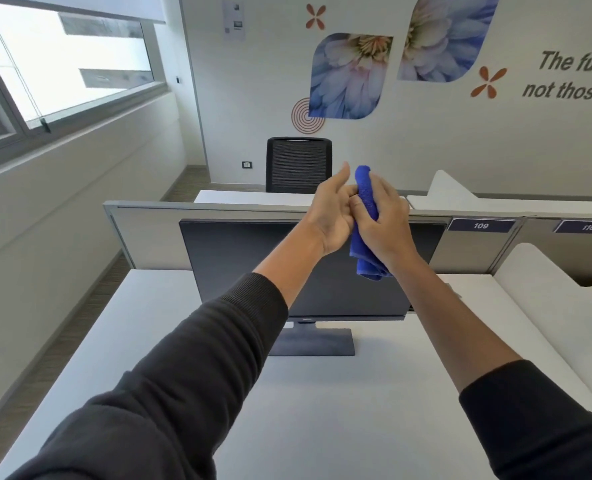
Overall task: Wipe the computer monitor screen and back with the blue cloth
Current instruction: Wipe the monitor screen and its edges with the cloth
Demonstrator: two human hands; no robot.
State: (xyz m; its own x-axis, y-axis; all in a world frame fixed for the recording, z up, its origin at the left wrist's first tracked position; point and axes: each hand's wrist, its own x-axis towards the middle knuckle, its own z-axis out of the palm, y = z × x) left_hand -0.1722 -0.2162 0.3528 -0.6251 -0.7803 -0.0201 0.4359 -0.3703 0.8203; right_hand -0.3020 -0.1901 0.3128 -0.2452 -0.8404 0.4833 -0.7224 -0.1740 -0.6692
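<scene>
Above the monitor (253,265) top edge, right hand (386,220) grips 1 rolled blue cloth (365,199); left hand (332,216) fingers loosely spread, touching it. 1 monitor stands at the desk (339,410) far edge; near desk bare. Partition labels: 109 (481,225), 110 (589,227).

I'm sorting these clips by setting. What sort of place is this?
Most likely an open-plan office. A monitor stands on a white desk, numbered partition panels divide the workstations, and a black office chair sits at the desk beyond.
</scene>
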